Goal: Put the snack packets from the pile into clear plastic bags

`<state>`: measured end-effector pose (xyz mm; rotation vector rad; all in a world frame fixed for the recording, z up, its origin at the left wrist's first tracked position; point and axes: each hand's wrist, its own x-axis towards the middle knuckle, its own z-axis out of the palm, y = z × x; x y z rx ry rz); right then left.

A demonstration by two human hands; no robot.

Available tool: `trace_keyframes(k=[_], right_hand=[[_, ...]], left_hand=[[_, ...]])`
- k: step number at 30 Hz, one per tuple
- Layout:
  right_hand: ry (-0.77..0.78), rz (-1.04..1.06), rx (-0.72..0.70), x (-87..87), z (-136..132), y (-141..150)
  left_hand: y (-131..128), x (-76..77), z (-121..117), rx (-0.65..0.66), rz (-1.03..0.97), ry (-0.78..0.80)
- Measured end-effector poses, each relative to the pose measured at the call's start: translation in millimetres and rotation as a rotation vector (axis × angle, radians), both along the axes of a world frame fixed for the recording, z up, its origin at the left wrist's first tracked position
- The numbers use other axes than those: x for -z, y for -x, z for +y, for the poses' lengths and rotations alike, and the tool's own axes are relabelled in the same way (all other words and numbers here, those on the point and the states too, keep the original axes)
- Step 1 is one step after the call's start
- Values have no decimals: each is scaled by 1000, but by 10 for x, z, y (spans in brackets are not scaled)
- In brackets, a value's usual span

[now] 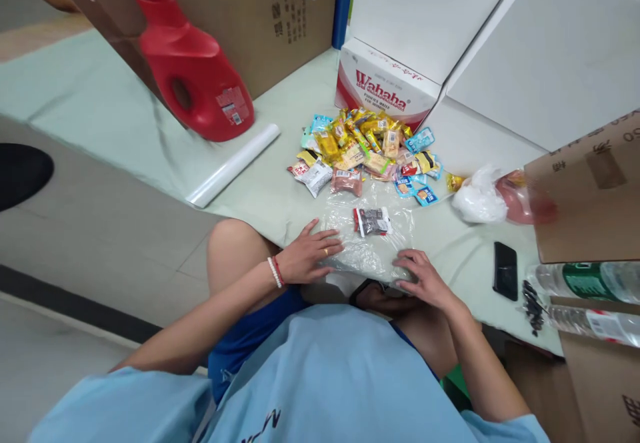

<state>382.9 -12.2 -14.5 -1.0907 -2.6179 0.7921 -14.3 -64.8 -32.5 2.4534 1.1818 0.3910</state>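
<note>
A sheet of clear plastic film (367, 256) lies spread at the near edge of the table. On it rests a small dark snack packet (374, 222) with red and white ends. My left hand (315, 251) lies flat on the film's left side, fingers stretched out. At the film's near right corner, my right hand (421, 278) touches the edge with its fingers apart and slightly bent. Just beyond the film is a heap of wrapped snacks (353, 153) in yellow, blue and brown wrappers.
A white roll (235, 166) and a red detergent jug (200, 70) stand left. A Wahaha box (385, 86) is behind the heap. To the right are a white plastic bag (481, 196), a phone (505, 271), water bottles (590, 280) and a cardboard box (590, 190).
</note>
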Motion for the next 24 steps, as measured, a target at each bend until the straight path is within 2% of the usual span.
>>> trace_keyframes(k=[2,4,7,10,14,17,21,24], right_hand=[[-27,13,34,94,-93,13],[-17,57,81,127,-154,43],[104,148,138,66,-192,55],[200,197,181,-74,-98,27],[196,226,238,-271,342,53],[221,265,270,-340,810,174],[194,147,348,-259,1286,403],[123,19,403,-157,1402,537]], left_hand=[[74,66,-18,48,9,60],[130,137,-45,24,6,74],[164,185,-61,-102,-105,106],[151,135,9,-273,-293,186],[102,20,279,-488,-513,236],[49,-9,550,-655,-531,212],[-34,49,833,-814,-435,148],[-97,111,928,-869,-363,130]])
